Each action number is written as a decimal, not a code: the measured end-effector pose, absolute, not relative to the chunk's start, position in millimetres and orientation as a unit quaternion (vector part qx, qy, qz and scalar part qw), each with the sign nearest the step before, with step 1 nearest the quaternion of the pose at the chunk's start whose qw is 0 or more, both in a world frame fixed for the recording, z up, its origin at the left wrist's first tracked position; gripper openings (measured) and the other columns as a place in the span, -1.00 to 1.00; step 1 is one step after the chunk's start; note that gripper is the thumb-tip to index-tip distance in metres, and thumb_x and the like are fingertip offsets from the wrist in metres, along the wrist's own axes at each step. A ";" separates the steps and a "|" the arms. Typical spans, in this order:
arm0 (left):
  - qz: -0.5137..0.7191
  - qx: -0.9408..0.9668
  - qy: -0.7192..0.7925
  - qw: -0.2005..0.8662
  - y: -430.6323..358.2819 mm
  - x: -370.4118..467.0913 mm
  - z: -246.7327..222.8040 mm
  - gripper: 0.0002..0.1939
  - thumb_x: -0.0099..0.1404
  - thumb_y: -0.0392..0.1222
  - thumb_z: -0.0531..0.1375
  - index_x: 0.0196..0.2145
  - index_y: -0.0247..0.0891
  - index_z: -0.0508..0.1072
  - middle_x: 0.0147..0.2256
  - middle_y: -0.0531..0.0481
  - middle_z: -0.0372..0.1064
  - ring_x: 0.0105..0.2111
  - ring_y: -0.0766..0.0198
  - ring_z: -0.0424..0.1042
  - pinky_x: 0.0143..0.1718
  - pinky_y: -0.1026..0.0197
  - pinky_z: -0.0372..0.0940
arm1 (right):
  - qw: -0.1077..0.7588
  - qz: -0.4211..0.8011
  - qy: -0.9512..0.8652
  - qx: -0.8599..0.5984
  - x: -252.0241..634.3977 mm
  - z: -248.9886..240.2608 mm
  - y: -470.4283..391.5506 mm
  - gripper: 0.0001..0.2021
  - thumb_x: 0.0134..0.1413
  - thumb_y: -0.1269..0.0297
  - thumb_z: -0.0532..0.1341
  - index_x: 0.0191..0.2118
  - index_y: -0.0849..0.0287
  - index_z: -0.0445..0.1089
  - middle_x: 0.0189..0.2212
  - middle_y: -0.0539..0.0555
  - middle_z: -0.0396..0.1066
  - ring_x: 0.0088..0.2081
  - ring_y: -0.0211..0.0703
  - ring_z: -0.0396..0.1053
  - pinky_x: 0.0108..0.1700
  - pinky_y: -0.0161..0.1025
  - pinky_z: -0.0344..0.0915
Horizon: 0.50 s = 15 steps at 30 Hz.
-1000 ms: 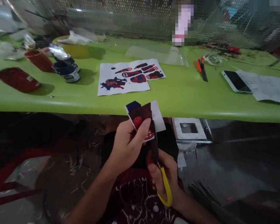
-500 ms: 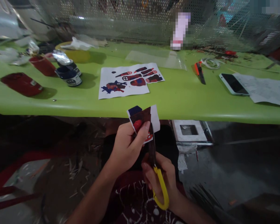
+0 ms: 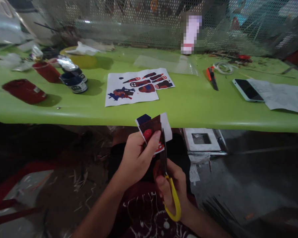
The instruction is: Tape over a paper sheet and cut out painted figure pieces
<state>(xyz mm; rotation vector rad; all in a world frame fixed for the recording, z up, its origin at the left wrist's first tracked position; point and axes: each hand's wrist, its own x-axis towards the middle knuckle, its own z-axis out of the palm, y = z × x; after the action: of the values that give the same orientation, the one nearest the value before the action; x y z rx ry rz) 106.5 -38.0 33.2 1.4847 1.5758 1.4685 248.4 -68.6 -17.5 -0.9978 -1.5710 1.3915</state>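
My left hand (image 3: pixel 139 155) pinches a piece of painted paper (image 3: pixel 151 123) between thumb and fingers, just in front of the table edge. Dark brown, navy and red patches cover it, and its right side is plain white. In my right hand (image 3: pixel 172 181) is a pair of scissors (image 3: pixel 173 201) with a yellow handle and dark blades. The blades point upward against the paper, beside my left thumb; how far they are parted is hard to see. On the table beyond lies a white sheet (image 3: pixel 149 96) bearing several painted cut-out shapes in red, black and blue.
Red containers (image 3: pixel 24 91) and a dark blue paint jar (image 3: pixel 73 82) stand at the left of the green table (image 3: pixel 193 109). An orange box cutter (image 3: pixel 212 78), a phone (image 3: pixel 247 90) and a crumpled paper (image 3: pixel 285 94) lie at the right. A mesh panel (image 3: pixel 139 24) runs behind.
The scissors and my right hand have shifted slightly right, and the paper's white side has swung a little outward. My left hand keeps its grip on the paper.
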 end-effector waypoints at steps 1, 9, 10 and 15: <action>0.542 0.546 0.583 0.260 -37.9 106.5 32.6 -0.57 0.42 -0.19 0.12 -0.63 -0.22 0.25 -0.68 0.09 0.22 -0.65 0.38 0.19 -0.60 0.31 0.08 | 0.400 0.547 -0.622 -0.393 248.1 -17.1 -68.4 -0.59 0.24 -0.13 0.19 -0.41 0.12 0.27 -0.62 -0.09 0.12 -0.58 -0.30 0.04 -0.61 -0.31 -0.06; 0.546 0.538 0.576 0.284 -37.9 106.6 31.4 -0.56 0.43 -0.18 0.12 -0.63 -0.23 0.25 -0.69 0.10 0.21 -0.66 0.38 0.19 -0.60 0.32 0.10 | 0.410 0.519 -0.638 -0.395 248.3 -15.5 -64.4 -0.58 0.28 -0.06 0.17 -0.47 0.13 0.22 -0.61 -0.09 0.10 -0.57 -0.31 0.03 -0.56 -0.31 -0.05; 0.547 0.536 0.574 0.288 -38.1 106.9 31.2 -0.56 0.43 -0.18 0.12 -0.63 -0.23 0.25 -0.69 0.10 0.21 -0.66 0.38 0.20 -0.60 0.32 0.10 | 0.412 0.517 -0.639 -0.395 248.4 -15.5 -64.1 -0.58 0.28 -0.06 0.17 -0.47 0.14 0.22 -0.60 -0.09 0.10 -0.56 -0.31 0.03 -0.56 -0.31 -0.04; 0.551 0.532 0.570 0.295 -39.1 107.4 31.0 -0.56 0.43 -0.19 0.12 -0.63 -0.22 0.24 -0.70 0.12 0.18 -0.66 0.39 0.17 -0.60 0.32 0.10 | 0.421 0.511 -0.642 -0.388 248.0 -14.0 -62.2 -0.58 0.28 -0.04 0.18 -0.48 0.14 0.21 -0.57 -0.09 0.07 -0.54 -0.31 0.00 -0.53 -0.31 -0.04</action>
<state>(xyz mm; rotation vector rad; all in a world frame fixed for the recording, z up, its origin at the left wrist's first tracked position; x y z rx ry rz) 107.4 -39.1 31.0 1.4165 1.5181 1.4675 248.0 -62.2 -14.0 -0.9716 -1.6085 1.2794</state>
